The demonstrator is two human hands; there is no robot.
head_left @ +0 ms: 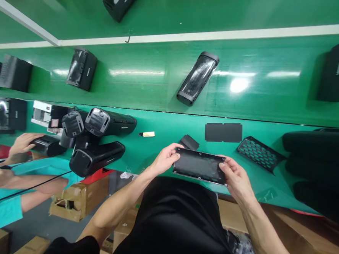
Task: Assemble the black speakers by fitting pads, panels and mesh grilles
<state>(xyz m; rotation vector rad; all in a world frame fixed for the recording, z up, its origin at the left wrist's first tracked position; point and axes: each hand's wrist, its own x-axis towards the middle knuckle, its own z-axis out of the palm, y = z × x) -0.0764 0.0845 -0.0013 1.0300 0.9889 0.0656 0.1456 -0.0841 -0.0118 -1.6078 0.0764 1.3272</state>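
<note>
A black rectangular panel (200,167) with small tabs along its edges is held up in front of my body; it looks like a speaker grille seen from its inner side. My left hand (169,157) grips its left end, thumb on the inner face. At the right end my right hand (235,172) has its thumb pressed on the same face and fingers behind. Just beyond the panel lie a small dark folded piece (190,142) and a flat black sheet (223,133). A black perforated grille frame (259,154) rests to the right.
Black cylindrical speakers (111,121) cluster on the left of the green bench, near a small yellow tube (148,134). Dark rounded pieces (308,149) are stacked at right. A speaker (198,78) lies on the green belt. A co-worker's hand (24,145) touches a black device at far left.
</note>
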